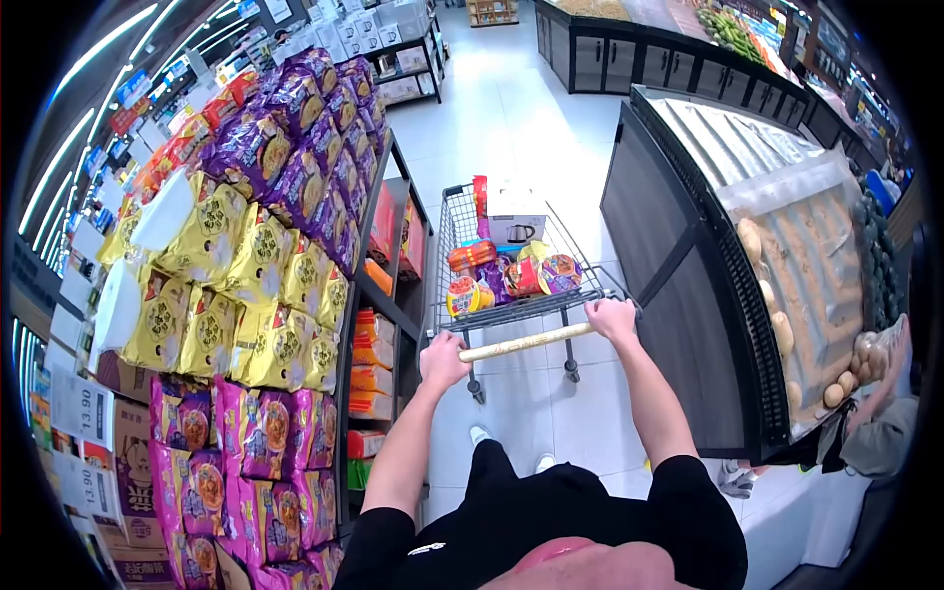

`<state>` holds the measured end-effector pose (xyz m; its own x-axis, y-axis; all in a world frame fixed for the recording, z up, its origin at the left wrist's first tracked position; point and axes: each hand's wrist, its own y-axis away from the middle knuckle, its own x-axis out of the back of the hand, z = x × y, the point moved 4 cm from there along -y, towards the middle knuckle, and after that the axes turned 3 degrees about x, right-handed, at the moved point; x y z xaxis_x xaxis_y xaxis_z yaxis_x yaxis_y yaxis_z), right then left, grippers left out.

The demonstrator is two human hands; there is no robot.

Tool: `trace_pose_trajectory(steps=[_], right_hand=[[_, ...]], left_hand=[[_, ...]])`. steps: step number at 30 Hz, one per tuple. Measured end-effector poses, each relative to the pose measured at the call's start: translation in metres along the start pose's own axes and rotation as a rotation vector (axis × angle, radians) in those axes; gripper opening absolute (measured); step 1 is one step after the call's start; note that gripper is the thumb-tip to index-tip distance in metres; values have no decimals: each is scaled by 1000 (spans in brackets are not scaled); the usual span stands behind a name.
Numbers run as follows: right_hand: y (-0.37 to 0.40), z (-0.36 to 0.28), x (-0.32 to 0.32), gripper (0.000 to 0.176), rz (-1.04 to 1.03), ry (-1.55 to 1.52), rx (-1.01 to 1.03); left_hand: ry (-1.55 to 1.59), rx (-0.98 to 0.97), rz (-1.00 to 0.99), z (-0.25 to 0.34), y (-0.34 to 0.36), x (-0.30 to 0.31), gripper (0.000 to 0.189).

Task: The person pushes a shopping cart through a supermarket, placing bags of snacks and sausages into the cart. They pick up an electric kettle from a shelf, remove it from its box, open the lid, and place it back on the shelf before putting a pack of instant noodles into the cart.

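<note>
Left hand (442, 360) and right hand (612, 319) wrap closed around the ends of the pale handle bar (521, 342) of the grey wire shopping cart (445, 234) — drifting left, its corner may clip the dark snack shelf (393, 310) just beside it.

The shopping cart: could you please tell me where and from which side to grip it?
Grip the handle bar from behind, near each end, as the left hand and right hand do. It is round and runs crosswise at the near end of the cart; shelves and a display case flank the sides.
</note>
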<state>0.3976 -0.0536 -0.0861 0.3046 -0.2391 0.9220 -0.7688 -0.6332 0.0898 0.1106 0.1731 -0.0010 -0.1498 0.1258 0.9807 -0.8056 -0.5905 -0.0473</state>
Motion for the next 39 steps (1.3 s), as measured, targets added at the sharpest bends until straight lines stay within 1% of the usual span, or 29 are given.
trace_pose_trajectory(steps=[1,2,3,5,7,9,10,11,13,14,15,17,18,19,21,22,23,25,26,28,30,31,37,39], right_hand=[[-10,-7,-1,47,-15,-18,-1],[-19,-13,-1,49,-58,-1,-6],[-30,-21,0,49,-49,12,7],[-48,-34,1,47,-99,24,-28],[-69,-43,-4,46,-76,45,-9],[-86,-52,-6,47,1,10,-4],[-94,-57,-8,43,45,-17,21],[-100,-61,-12,43,56,-11,7],[-105,-71,-17,35,275,24,119],[-107,-75,-23,22,389,-64,127],[-108,-79,-29,22,388,-60,116],[-111,-84,-36,19,480,-23,140],[-114,-88,-38,17,433,-22,117],[-118,-94,-36,17,473,-22,123],[-130,-102,-33,18,486,-30,86],[-146,-104,-33,21,443,-46,49],[-154,-105,-30,21,445,-45,35],[-170,-103,-31,26,381,-40,47],[-181,-100,-32,28,361,-49,34],[-202,-95,-33,27,399,-27,49],[-226,-84,-39,27,378,-75,49],[-236,-82,-33,30,278,-106,7],[-320,-64,-37,30,224,-211,59],[-355,-58,-37,31,144,-201,57]], left_hand=[[-23,8,-29,-7,-13,1,16],[-41,62,-103,-15,-28,0,16],[-31,69,-88,-20,-42,2,16],[-59,158,-231,-35,-68,0,17],[-47,129,-201,-54,-93,-6,18],[-96,92,-199,-69,-120,-11,16],[-106,89,-213,-74,-133,-10,16],[-100,72,-210,-79,-147,-8,16],[-88,93,-214,-90,-168,-10,17],[-100,77,-213,-95,-179,-12,17],[-98,68,-219,-98,-184,-12,17],[-98,27,-190,-104,-197,-13,19],[-99,24,-186,-107,-206,-14,18],[-67,9,-157,-110,-212,-15,17],[-63,-11,-146,-116,-227,-16,16],[-91,-38,-109,-117,-242,-16,13],[-92,-51,-115,-118,-249,-19,13],[-40,-140,55,-118,-262,-18,11],[-26,-150,87,-117,-270,-19,11],[-34,-154,84,-112,-288,-19,9],[-46,-157,85,-106,-306,-26,7],[-58,-150,95,-104,-315,-31,7],[-62,-148,159,-95,-385,-47,8],[-63,-149,171,-93,-413,-52,9]])
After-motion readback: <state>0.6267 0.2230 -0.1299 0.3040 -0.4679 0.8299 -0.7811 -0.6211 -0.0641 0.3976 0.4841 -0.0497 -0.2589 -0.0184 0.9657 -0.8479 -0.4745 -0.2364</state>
